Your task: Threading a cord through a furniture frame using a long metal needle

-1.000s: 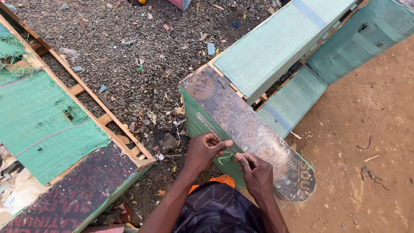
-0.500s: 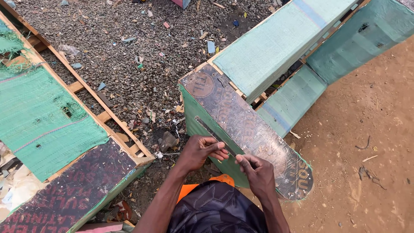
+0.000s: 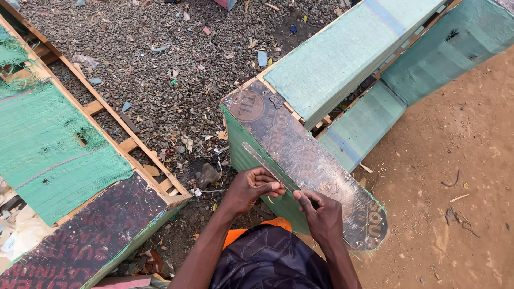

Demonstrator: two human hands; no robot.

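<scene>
1. L hand (image 3: 251, 187) fingers curled, pinching near end of thin metal strip (image 3: 267, 165); R hand (image 3: 320, 213) fingers bent, pressing on the dark plastic-wrapped board (image 3: 305, 160) centre-near.
2. Risk: strip edge may slip, nick fingers.
3. Board glossy, worn; green mesh frame (image 3: 48, 144) left, gravel (image 3: 160, 69) far.

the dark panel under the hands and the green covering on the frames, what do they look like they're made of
The dark panel looks like thin printed plastic or laminated sheet: glossy, scuffed, faded lettering. The green covering looks like woven mesh or sacking: visible weave, frayed edges, small holes. The frames look like raw wooden slats, pale and unpainted.
</scene>
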